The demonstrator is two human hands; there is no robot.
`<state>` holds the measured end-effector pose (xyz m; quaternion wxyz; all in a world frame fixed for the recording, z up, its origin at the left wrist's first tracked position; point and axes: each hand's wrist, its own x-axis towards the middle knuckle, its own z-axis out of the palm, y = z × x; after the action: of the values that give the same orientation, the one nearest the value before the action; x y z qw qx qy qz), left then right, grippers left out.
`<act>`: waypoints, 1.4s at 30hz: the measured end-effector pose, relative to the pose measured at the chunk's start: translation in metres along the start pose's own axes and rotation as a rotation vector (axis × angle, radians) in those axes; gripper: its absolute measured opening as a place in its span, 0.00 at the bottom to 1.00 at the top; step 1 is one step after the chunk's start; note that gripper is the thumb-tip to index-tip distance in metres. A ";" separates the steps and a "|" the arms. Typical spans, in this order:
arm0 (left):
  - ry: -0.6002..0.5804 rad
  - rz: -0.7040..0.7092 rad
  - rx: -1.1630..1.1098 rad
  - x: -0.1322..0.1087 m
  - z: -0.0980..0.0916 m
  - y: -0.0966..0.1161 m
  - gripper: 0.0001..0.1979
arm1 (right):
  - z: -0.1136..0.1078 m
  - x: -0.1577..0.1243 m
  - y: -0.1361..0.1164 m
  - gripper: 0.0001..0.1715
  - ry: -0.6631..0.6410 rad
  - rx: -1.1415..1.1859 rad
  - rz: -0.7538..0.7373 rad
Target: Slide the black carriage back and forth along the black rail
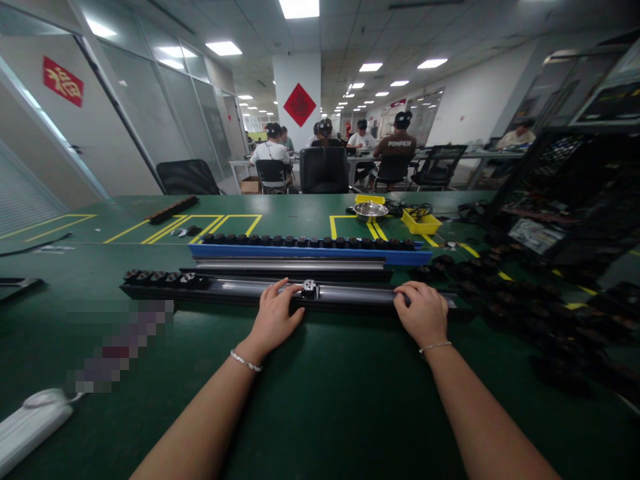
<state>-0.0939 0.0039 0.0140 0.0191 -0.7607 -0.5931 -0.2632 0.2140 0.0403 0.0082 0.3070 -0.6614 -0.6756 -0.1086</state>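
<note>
Small block point(310, 288): sits in the long black tray point(350, 307), near mid-length; lies ahead of the body, just right of the left hand point(273, 313) and well apart from the right hand point(423, 310).
Governing relation: sideways, along the channel; nearer to left than to right.
Tray axis: runs left to right across the front of the body, roughly parallel to the blue tray point(310, 253) beyond.
Left hand: palm down, fingers bent over the channel, thumb spread off toward the near side; unclenched, with nothing visible in grasp.
Right hand: palm down over the right part of the same tray, fingers curled; cannot tell grasp from light rest, owing to shadow at the fingertips.
Block finish: silvery on top, dark at the sides; compact, squarish.
Tray finish: long, narrow, straight; black outside, smooth grey sheen within.
Left-end parts point(173, 278): set in a row inside the tray; dark, chunky, glinting on top.
Metallic strip point(295, 265): laid between both trays; slim, straight, dull-shining.
Blue tray load: dark knobby pieces point(301, 243), lined up end to end.
Loose parts point(530, 300): heaped at right; dark, irregular, blurred in outline.
Table point(350, 400): smooth, green, marked beyond the trays with yellow tape point(243, 215).
Far side: round, shiny metal bowl point(371, 211) beside a yellow bin point(420, 222).
</note>
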 end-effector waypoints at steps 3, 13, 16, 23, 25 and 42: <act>-0.015 0.005 0.003 0.000 0.000 0.001 0.22 | 0.001 0.000 0.001 0.12 0.005 -0.001 -0.005; -0.046 0.053 0.018 -0.002 0.001 0.004 0.21 | 0.002 -0.001 0.001 0.12 0.017 0.005 -0.005; -0.072 0.074 0.010 -0.003 0.001 0.005 0.21 | 0.001 0.000 0.000 0.13 -0.001 0.001 -0.001; -0.111 0.106 0.000 -0.003 0.001 0.007 0.22 | 0.001 0.000 0.001 0.13 -0.007 -0.001 -0.002; -0.120 0.118 -0.004 -0.003 0.001 0.008 0.23 | 0.002 0.000 0.000 0.13 -0.003 0.001 -0.003; -0.167 0.177 0.023 -0.003 0.000 0.015 0.30 | 0.005 -0.006 -0.040 0.15 -0.115 0.141 -0.242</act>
<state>-0.0808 -0.0034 0.0167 0.0016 -0.8291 -0.5261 -0.1892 0.1737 0.0341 0.0118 0.2981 -0.5571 -0.7728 -0.0588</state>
